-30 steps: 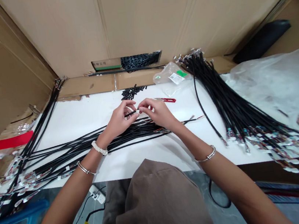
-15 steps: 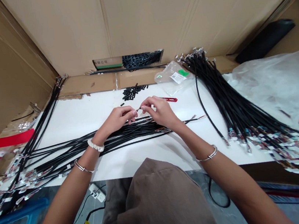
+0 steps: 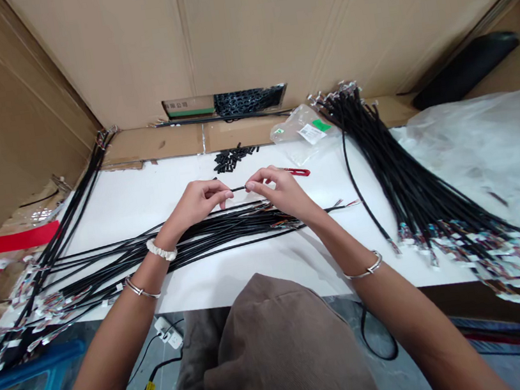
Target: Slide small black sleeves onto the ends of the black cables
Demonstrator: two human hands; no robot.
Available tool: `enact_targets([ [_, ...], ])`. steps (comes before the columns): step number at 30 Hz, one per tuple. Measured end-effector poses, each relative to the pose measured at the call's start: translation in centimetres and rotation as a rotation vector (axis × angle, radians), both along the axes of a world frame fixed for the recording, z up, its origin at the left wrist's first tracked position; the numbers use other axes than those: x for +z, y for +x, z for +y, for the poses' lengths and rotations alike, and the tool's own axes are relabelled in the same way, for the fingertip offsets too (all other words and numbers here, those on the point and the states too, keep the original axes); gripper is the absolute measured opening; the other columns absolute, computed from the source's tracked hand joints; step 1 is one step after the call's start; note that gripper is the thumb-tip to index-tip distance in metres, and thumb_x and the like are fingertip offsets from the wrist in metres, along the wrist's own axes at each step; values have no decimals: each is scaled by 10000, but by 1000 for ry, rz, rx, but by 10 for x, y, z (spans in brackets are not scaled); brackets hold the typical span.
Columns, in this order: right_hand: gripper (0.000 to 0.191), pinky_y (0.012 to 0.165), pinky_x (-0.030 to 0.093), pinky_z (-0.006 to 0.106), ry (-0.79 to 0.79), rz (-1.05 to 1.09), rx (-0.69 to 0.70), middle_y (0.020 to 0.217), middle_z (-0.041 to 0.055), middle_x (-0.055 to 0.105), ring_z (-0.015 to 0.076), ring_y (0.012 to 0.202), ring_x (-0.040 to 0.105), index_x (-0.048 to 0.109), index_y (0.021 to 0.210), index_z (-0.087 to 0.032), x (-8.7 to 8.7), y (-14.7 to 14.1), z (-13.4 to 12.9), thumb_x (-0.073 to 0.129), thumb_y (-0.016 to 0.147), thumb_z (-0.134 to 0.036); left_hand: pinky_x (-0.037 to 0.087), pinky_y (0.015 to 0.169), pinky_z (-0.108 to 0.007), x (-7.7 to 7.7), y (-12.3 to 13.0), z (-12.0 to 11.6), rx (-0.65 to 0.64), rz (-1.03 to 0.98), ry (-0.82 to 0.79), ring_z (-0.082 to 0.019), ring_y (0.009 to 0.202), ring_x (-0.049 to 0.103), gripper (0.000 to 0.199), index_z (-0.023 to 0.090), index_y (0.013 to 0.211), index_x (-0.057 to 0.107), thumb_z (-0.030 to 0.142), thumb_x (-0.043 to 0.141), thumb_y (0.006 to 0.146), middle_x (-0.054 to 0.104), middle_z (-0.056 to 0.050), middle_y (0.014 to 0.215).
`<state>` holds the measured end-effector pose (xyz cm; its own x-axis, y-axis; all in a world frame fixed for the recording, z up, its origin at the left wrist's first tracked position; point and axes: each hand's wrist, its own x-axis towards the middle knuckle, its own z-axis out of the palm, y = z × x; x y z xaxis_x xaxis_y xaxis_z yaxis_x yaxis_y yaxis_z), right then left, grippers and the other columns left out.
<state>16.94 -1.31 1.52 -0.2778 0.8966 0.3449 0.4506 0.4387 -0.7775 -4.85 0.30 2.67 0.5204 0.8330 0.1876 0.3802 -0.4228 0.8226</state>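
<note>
Between my two hands, above the white table, stretches a short length of black cable (image 3: 238, 189). The fingers of my left hand (image 3: 205, 199) are closed on it. Thumb and forefinger of my right hand (image 3: 276, 189) pinch it at its right end; a small dark piece may sit there, but the fingertips hide it. Below the hands lies a bundle of black cables (image 3: 226, 229), with thin coloured wires bared at the right ends. Beyond the hands is a heap of short black tube pieces (image 3: 232, 160). A red-handled tool (image 3: 298, 171) lies partly hidden behind my right hand.
A thick stack of black cables (image 3: 381, 165) with white connectors lies on the right, near clear plastic sheeting (image 3: 488, 137). A labelled plastic bag (image 3: 300, 134) lies at the back. More cables (image 3: 80, 194) run along the left. Cardboard walls (image 3: 246, 29) surround the white table (image 3: 252, 273).
My left hand has shifted slightly left, away from the right hand, so more of the black cable shows between them. The right hand keeps its pinch.
</note>
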Motion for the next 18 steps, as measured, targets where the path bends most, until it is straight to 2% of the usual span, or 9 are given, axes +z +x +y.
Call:
enact_targets([
  [6,326,724,378,334,-29,7,-17,799,32,694,206,829,532,686,748,-222,-4,-3,-1,560,894,-485,324,486,-225,-3,3,-2,21,-3,53,-90,483,441,244,150,789,708,359,606,861,629,-10,587],
  [12,370,788,379,355,-15,-4,-20,821,29,691,214,863,529,689,728,-235,-2,-1,1,533,902,-522,363,529,-226,-3,4,-3,12,24,87,-96,515,482,218,153,816,699,334,594,879,643,-5,614],
  [18,376,824,396,364,84,9,-59,834,53,619,206,863,546,600,670,-208,-2,0,3,509,927,-466,438,660,-242,-7,8,-4,33,74,201,-133,732,595,225,194,1002,697,357,583,897,718,-42,939],
])
